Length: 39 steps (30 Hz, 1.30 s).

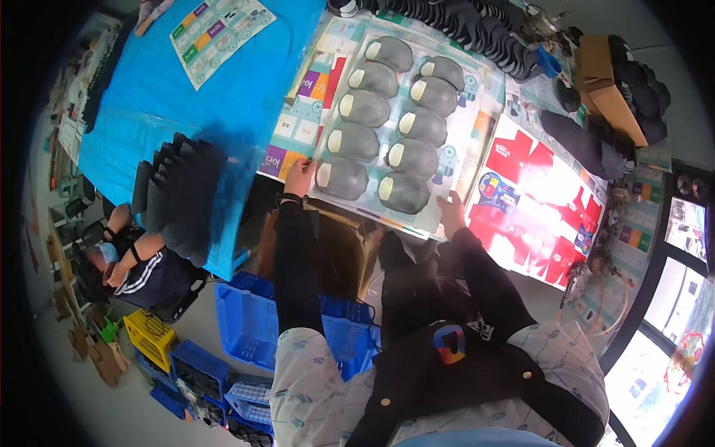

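In front of me lies a clear sheet or tray (363, 197) with two columns of dark grey rounded pieces (347, 179), each with a pale patch at its left end. What these pieces are for does not show. At the sheet's near left corner, my left hand (299, 177) has its fingers closed on the edge. My right hand (450, 214) is at the near right corner, its fingers closed around the edge there. Part of each grip is hidden.
A blue-covered table (253, 97) stands left, bearing stacked black pieces (179, 194). A person (141, 261) sits beside it. Red printed sheets (529, 201) lie right; rows of black pieces (462, 26) line the back. A cardboard box (596, 67) and blue crate (246, 320) are nearby.
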Each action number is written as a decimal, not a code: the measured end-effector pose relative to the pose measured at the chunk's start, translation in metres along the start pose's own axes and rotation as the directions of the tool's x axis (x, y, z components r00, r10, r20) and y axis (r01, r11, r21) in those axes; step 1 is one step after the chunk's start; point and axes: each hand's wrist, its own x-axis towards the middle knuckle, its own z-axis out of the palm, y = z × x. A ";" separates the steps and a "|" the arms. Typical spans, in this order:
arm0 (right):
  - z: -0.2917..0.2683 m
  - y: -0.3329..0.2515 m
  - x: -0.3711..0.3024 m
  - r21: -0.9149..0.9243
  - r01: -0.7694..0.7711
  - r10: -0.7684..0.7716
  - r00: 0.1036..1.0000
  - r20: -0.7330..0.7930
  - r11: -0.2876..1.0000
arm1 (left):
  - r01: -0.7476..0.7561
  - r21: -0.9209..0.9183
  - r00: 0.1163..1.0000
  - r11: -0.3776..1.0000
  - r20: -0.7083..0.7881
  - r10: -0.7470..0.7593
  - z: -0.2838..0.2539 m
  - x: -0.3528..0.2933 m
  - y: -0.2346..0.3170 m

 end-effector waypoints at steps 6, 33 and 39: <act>0.009 -0.002 -0.009 -0.151 0.162 -0.179 0.978 -0.111 0.975 | -0.052 -0.050 0.985 0.997 0.162 0.059 0.006 0.016 -0.004; 0.025 0.016 -0.006 -0.428 0.385 -0.529 0.795 -0.296 0.818 | -0.200 -0.081 0.980 0.976 -0.032 0.198 0.003 -0.052 0.024; 0.025 0.011 0.008 -0.574 0.475 -0.671 0.717 -0.187 0.667 | -0.227 -0.059 0.957 0.972 -0.198 0.211 0.009 -0.083 0.016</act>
